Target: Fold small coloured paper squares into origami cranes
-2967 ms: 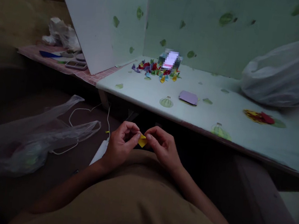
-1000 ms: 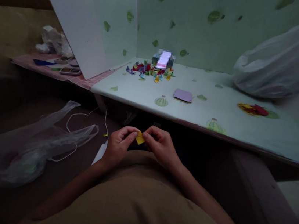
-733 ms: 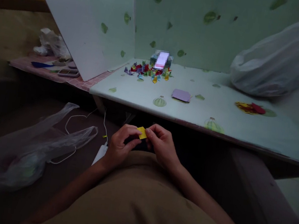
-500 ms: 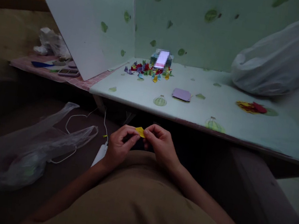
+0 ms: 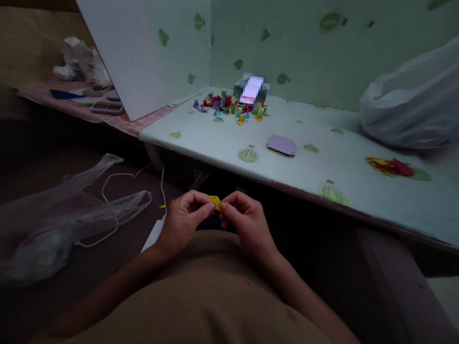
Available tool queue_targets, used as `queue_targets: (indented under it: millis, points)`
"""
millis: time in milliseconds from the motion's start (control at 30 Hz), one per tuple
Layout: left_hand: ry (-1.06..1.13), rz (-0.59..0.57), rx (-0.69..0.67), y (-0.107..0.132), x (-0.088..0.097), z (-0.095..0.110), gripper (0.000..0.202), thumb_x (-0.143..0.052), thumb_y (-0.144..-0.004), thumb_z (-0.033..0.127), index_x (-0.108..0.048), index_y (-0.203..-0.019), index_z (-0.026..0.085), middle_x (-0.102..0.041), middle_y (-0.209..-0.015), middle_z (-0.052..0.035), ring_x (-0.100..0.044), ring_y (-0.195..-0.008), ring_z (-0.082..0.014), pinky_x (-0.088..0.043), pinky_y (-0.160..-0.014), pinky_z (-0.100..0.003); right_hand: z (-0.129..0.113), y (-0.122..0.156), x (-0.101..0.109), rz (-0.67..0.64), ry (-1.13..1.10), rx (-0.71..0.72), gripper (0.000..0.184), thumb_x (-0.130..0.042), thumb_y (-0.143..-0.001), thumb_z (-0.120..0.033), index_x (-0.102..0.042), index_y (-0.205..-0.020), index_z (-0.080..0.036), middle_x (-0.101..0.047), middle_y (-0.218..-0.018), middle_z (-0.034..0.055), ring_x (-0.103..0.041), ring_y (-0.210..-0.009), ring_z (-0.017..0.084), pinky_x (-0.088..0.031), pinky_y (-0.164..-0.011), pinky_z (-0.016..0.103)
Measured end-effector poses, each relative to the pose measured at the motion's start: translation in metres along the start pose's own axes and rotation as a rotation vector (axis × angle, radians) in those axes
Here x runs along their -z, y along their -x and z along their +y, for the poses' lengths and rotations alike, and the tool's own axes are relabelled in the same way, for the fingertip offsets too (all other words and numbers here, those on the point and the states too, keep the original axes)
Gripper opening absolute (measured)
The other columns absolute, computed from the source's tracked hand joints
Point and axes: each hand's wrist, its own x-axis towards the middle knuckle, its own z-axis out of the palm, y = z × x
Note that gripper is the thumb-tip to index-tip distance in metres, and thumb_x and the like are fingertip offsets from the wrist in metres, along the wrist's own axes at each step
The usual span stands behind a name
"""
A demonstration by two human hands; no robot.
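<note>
A small folded yellow paper point(image 5: 214, 200) is pinched between the fingertips of both hands, low in front of my body and below the table edge. My left hand point(image 5: 182, 223) grips its left side, fingers curled. My right hand point(image 5: 245, 223) grips its right side, fingers curled too. On the pale green table point(image 5: 217, 136) lie a heap of small coloured folded papers point(image 5: 230, 106), a stack of purple paper squares point(image 5: 281, 144) and a few red and yellow pieces point(image 5: 390, 166).
A large white plastic bag point(image 5: 432, 98) lies at the table's back right. A white board point(image 5: 117, 25) leans at the left. A clear plastic bag point(image 5: 43, 220) and a white cable point(image 5: 122, 202) lie on the dark floor. A calculator point(image 5: 106, 107) sits far left.
The yellow paper has been turned and pressed flatter between my fingertips; it now shows as a thin sliver. Both hands stay in the same place. The view has shifted slightly.
</note>
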Motion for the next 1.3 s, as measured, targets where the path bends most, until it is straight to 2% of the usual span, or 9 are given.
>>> queue_targets:
  millis: [200, 367, 567, 767, 900, 1067, 1300]
  points:
    - [-0.044, 0.036, -0.004, 0.0006, -0.0001, -0.0007, 0.013, -0.076, -0.075, 0.026, -0.067, -0.077, 0.016, -0.069, -0.079, -0.001, -0.063, -0.072, -0.0131, -0.052, -0.07, -0.027, -0.0011, 0.0007, -0.0005, -0.026, 0.035, -0.002, 0.021, -0.072, -0.08, -0.033, -0.061, -0.073, -0.017, -0.061, -0.062, -0.003, -0.055, -0.049, 0.009, -0.042, -0.049, 0.022]
    - [-0.1, 0.086, -0.037, 0.0005, -0.0007, -0.0005, 0.013, -0.075, -0.076, 0.026, -0.067, -0.077, 0.016, -0.069, -0.081, -0.0021, -0.064, -0.074, -0.0138, -0.052, -0.071, -0.028, -0.001, 0.0002, -0.0009, -0.058, -0.008, -0.019, 0.025, -0.078, -0.074, -0.037, -0.062, -0.074, -0.017, -0.061, -0.064, -0.0032, -0.055, -0.05, 0.009, -0.043, -0.049, 0.023]
    - [0.085, 0.031, 0.057, -0.0011, -0.0005, -0.002, 0.021, -0.077, -0.074, 0.028, -0.063, -0.084, 0.017, -0.068, -0.077, 0.0002, -0.066, -0.067, -0.0123, -0.055, -0.067, -0.027, -0.0019, -0.0006, -0.0018, -0.014, -0.108, -0.117, 0.028, -0.08, -0.071, -0.037, -0.06, -0.069, -0.017, -0.062, -0.058, -0.0029, -0.052, -0.045, 0.008, -0.041, -0.044, 0.021]
    - [0.161, 0.033, 0.055, -0.0022, 0.0, -0.0048, 0.031, -0.078, -0.073, 0.027, -0.059, -0.096, 0.018, -0.065, -0.081, 0.0014, -0.065, -0.065, -0.0105, -0.056, -0.068, -0.026, -0.0011, -0.0001, -0.0017, -0.009, -0.16, -0.138, 0.026, -0.08, -0.07, -0.033, -0.061, -0.07, -0.016, -0.062, -0.058, -0.0032, -0.052, -0.044, 0.007, -0.041, -0.043, 0.019]
    - [0.117, 0.042, 0.037, -0.0016, -0.0006, -0.0047, 0.031, -0.077, -0.073, 0.029, -0.059, -0.096, 0.018, -0.065, -0.08, 0.0008, -0.065, -0.066, -0.0111, -0.055, -0.067, -0.026, -0.0004, -0.0002, -0.0016, -0.011, -0.148, -0.146, 0.025, -0.079, -0.071, -0.033, -0.06, -0.069, -0.016, -0.062, -0.058, -0.0031, -0.052, -0.045, 0.007, -0.041, -0.044, 0.02]
    - [0.008, 0.043, -0.059, 0.001, -0.0016, -0.0042, 0.022, -0.074, -0.077, 0.028, -0.061, -0.092, 0.019, -0.065, -0.082, 0.001, -0.064, -0.07, -0.0112, -0.054, -0.069, -0.025, -0.0006, -0.0008, -0.0025, 0.002, -0.107, -0.118, 0.027, -0.079, -0.071, -0.035, -0.059, -0.068, -0.016, -0.06, -0.056, -0.0033, -0.051, -0.044, 0.007, -0.04, -0.043, 0.02]
    - [-0.059, 0.041, 0.005, 0.0011, -0.0009, -0.0021, 0.017, -0.074, -0.078, 0.03, -0.065, -0.081, 0.017, -0.069, -0.075, -0.0006, -0.067, -0.068, -0.0137, -0.053, -0.067, -0.026, 0.0011, -0.0012, -0.0022, 0.001, -0.09, -0.107, 0.027, -0.079, -0.072, -0.036, -0.06, -0.069, -0.017, -0.061, -0.057, -0.0029, -0.051, -0.045, 0.008, -0.04, -0.044, 0.02]
